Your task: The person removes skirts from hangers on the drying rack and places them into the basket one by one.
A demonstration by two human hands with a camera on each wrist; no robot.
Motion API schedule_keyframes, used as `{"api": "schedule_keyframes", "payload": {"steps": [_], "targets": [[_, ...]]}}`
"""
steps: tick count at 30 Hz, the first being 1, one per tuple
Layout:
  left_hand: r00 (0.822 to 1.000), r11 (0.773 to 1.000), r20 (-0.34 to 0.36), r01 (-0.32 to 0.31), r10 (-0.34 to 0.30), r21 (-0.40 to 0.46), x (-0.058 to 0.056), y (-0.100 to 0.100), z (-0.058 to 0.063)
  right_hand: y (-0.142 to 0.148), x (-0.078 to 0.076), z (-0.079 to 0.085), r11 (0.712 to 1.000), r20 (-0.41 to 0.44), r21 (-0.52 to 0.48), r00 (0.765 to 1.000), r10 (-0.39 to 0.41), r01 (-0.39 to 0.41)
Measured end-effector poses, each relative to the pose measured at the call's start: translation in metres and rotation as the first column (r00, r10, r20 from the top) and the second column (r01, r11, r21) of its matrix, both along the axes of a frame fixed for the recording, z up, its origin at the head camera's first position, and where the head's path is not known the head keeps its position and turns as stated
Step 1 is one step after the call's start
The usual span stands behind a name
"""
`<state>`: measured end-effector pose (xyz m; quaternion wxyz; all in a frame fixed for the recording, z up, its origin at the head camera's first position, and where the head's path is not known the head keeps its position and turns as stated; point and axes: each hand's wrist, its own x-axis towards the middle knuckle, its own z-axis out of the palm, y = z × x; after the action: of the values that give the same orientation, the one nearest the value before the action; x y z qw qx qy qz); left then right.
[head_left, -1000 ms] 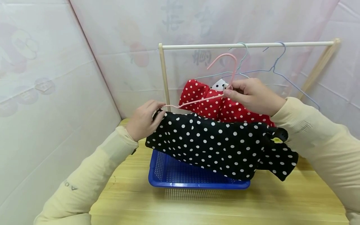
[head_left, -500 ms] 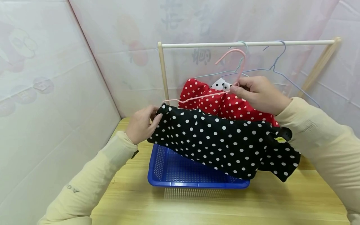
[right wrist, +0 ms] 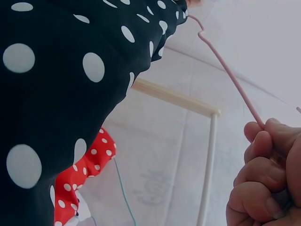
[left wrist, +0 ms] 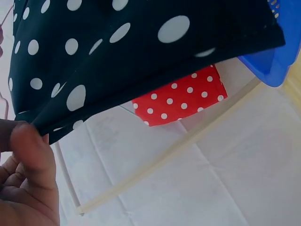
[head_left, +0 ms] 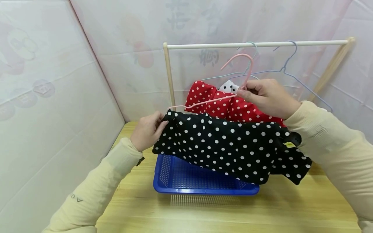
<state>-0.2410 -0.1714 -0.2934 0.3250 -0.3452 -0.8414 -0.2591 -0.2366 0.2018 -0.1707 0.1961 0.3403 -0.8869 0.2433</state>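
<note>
A black garment with white dots (head_left: pixel 215 145) hangs slantwise across the middle of the head view. Its upper left corner is pinched between the thumb and fingers of my left hand (head_left: pixel 147 129). My right hand (head_left: pixel 269 97) grips a pink clothes hanger (head_left: pixel 214 100) just under its hook. The hanger's left end reaches that pinched corner, and the rest of its visible arm lies above the cloth's top edge. The hanger's right arm is hidden. In the left wrist view, the thumb (left wrist: pixel 30 150) presses on the cloth's edge.
Behind stands a rack with a white rod (head_left: pixel 204 46). A red dotted garment (head_left: pixel 201 90) hangs under a pale green hanger (head_left: pixel 253 51), with a blue hanger (head_left: pixel 284 68) to its right. Below the black cloth, a blue basket (head_left: pixel 204 191) sits on the wooden table (head_left: pixel 180 218).
The right hand and hanger have shifted slightly right and up, then dipped a little. The left hand has lowered slightly, and its fingers now lie on the garment's corner below the hanger's end.
</note>
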Motion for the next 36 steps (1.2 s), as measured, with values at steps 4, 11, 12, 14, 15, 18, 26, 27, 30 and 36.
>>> {"api": "schedule_keyframes", "payload": {"steps": [4,11,12,14,15,18,26,27,30,36], "targets": [[1.000,1.000,-0.025,0.003,-0.003,0.017,0.000,0.001,-0.002,-0.002,0.000,-0.001,1.000,-0.009,0.005,1.000,-0.007,0.007],[0.998,0.999,-0.054,0.034,-0.033,0.031,0.002,0.003,-0.004,-0.003,-0.001,-0.003,1.000,-0.016,-0.004,1.000,-0.013,0.013],[0.998,0.999,-0.056,0.042,-0.040,0.032,0.002,0.004,-0.004,-0.004,-0.001,-0.003,1.000,-0.017,-0.003,1.000,-0.016,0.016],[0.997,0.998,-0.059,0.055,-0.053,0.036,0.002,0.004,-0.004,-0.004,-0.001,-0.004,1.000,-0.017,-0.004,1.000,-0.020,0.020],[0.997,0.998,-0.061,0.059,-0.057,0.037,0.003,0.004,-0.004,-0.004,-0.001,-0.004,1.000,-0.019,-0.004,1.000,-0.021,0.021],[0.995,0.996,-0.072,0.074,-0.071,0.041,0.003,0.005,-0.006,-0.005,-0.001,-0.005,1.000,-0.019,-0.008,1.000,-0.023,0.023],[0.984,0.991,-0.124,0.134,-0.130,0.020,0.007,0.012,-0.007,-0.005,-0.003,-0.009,0.999,-0.014,-0.024,0.999,-0.037,0.037],[0.983,0.990,-0.127,0.139,-0.135,0.021,0.007,0.013,-0.008,-0.005,-0.003,-0.009,0.999,-0.012,-0.026,0.999,-0.038,0.038],[0.981,0.988,-0.127,0.150,-0.145,0.028,0.008,0.014,-0.008,-0.004,-0.003,-0.010,0.999,-0.011,-0.031,0.999,-0.042,0.042],[0.981,0.985,-0.102,0.171,-0.167,0.027,0.011,0.018,-0.009,-0.003,-0.004,-0.010,0.998,-0.026,-0.028,0.998,-0.054,0.053]]}}
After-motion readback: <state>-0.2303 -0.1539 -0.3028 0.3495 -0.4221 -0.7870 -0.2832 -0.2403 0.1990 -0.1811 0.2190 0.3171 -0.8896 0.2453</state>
